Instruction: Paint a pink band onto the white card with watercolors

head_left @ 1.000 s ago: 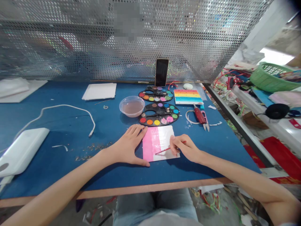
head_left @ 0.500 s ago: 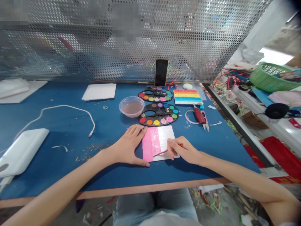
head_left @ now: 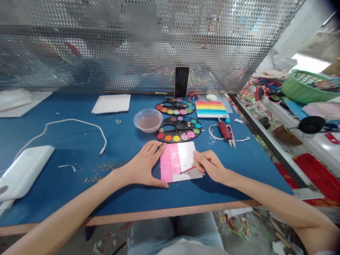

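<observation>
**Pink going onto the white card**

Watching the head cam feed here. My right hand [head_left: 211, 166] is pinching a thin red brush [head_left: 191, 169] between thumb and fingers, and the tip is resting on the card [head_left: 189, 155] around its lower middle. My left hand [head_left: 145, 164] is lying flat and open, with the fingers touching the card's left edge and the thumb running along its near left corner.

The card is sitting flat on the blue table [head_left: 79, 141], close to the front edge. It's a square sheet: the left part is showing solid pink, a paler streaky pink band is running down the middle, and the right part is looking bare white and a bit glossy.

Just behind it a black paint palette [head_left: 179, 129] is sitting, nearly touching the card's far edge. A bowl of murky water [head_left: 148, 120] is standing just left of that, and red snips [head_left: 225, 131] are lying off to the right.
</observation>
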A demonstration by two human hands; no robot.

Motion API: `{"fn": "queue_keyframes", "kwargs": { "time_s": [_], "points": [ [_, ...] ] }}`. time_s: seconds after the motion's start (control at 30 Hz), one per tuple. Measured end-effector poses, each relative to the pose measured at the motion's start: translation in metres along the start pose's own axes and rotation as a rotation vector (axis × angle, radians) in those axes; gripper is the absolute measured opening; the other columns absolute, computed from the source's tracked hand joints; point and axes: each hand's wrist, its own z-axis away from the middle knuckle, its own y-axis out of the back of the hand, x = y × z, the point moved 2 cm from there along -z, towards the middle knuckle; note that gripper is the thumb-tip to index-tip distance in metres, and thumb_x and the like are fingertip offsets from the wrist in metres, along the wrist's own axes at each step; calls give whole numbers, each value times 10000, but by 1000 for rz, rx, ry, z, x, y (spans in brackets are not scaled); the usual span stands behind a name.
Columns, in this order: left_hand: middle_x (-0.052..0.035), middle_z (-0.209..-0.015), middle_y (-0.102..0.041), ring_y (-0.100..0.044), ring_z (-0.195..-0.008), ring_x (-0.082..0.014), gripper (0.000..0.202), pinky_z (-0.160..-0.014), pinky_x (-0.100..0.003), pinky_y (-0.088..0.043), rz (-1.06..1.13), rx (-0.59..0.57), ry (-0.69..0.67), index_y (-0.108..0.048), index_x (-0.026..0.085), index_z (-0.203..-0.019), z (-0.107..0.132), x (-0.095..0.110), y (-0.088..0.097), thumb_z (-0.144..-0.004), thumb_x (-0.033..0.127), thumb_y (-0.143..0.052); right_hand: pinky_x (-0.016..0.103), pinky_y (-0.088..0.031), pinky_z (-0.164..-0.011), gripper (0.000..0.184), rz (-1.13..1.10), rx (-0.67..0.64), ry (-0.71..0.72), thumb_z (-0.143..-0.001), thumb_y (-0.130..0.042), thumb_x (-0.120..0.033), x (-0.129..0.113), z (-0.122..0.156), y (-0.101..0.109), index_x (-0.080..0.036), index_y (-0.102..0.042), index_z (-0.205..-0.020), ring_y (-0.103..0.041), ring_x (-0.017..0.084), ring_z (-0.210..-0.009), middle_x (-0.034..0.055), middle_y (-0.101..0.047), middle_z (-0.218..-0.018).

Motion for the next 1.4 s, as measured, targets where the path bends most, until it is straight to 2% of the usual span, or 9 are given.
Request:
{"fn": "queue_keyframes", "kwargs": {
  "time_s": [0.2, 0.37, 0.53, 0.67, 0.8, 0.93, 1.07, 1.23, 1.4],
  "points": [
    [-243, -1447, -379, -347, -1351, -454, 1285, -1140, -630, -265, 13, 7, -2, -253, 109, -1536, 0, 0, 1, -584, 896, -607, 246, -329, -483, 675, -10, -35, 24, -1023, -345, -545, -2, -1, 0, -169, -496, -484, -417, 82, -429, -1, -486, -443],
    [-254, -1443, -379, -342, -1355, -449, 1291, -1138, -625, -266, -22, -10, 2, -255, 90, -1530, -1, 1, 1, -589, 912, -582, 248, -335, -463, 678, -31, 24, 12, -1014, -356, -559, -2, -3, 2, -190, -415, -449, -405, 78, -383, -24, -404, -396],
    [-263, -1436, -382, -336, -1356, -447, 1297, -1139, -622, -266, -25, -20, 5, -268, 62, -1521, -1, 1, 2, -595, 918, -569, 245, -346, -471, 668, -34, -6, -10, -1014, -354, -562, -1, -3, 2, -180, -457, -476, -432, 80, -400, -12, -460, -421],
    [-264, -1446, -372, -327, -1363, -449, 1291, -1140, -624, -262, -28, -23, 8, -266, 58, -1522, 0, 2, 2, -604, 915, -565, 243, -335, -465, 672, -20, 30, 8, -1009, -363, -569, -1, -4, 4, -187, -416, -458, -418, 76, -387, -26, -410, -401],
    [-259, -1441, -379, -331, -1359, -451, 1288, -1140, -625, -258, -27, -10, 4, -266, 68, -1525, 0, 1, 2, -602, 914, -569, 251, -316, -458, 671, -23, 19, -10, -1009, -353, -577, -1, -5, 4, -181, -468, -480, -417, 82, -395, -9, -475, -421],
    [-258, -1438, -385, -337, -1354, -446, 1287, -1142, -621, -257, -23, -7, 2, -270, 69, -1525, 0, 1, 2, -601, 912, -573, 253, -322, -467, 670, -45, 21, -22, -1008, -363, -573, 0, -6, 5, -191, -411, -460, -428, 83, -382, -24, -419, -390],
    [-253, -1446, -381, -338, -1358, -443, 1289, -1147, -615, -253, -17, -7, 8, -268, 81, -1529, 0, 1, 1, -594, 912, -579, 251, -315, -472, 658, -34, 82, 12, -1008, -366, -573, 0, -7, 7, -184, -452, -484, -419, 84, -416, -12, -466, -431],
    [-255, -1444, -381, -342, -1357, -440, 1294, -1149, -606, -260, -27, -10, 9, -271, 71, -1525, 0, 1, 1, -594, 918, -572, 250, -314, -447, 676, -70, 11, -26, -997, -365, -596, -1, -6, 5, -194, -394, -454, -414, 81, -374, -32, -383, -390],
    [-259, -1447, -375, -337, -1360, -446, 1298, -1144, -622, -258, -32, -8, 5, -262, 69, -1527, 0, 1, 1, -595, 918, -570, 254, -315, -462, 658, -59, 72, 22, -997, -373, -589, -3, -6, 7, -194, -400, -471, -432, 84, -401, -25, -415, -423]
  ]
}}
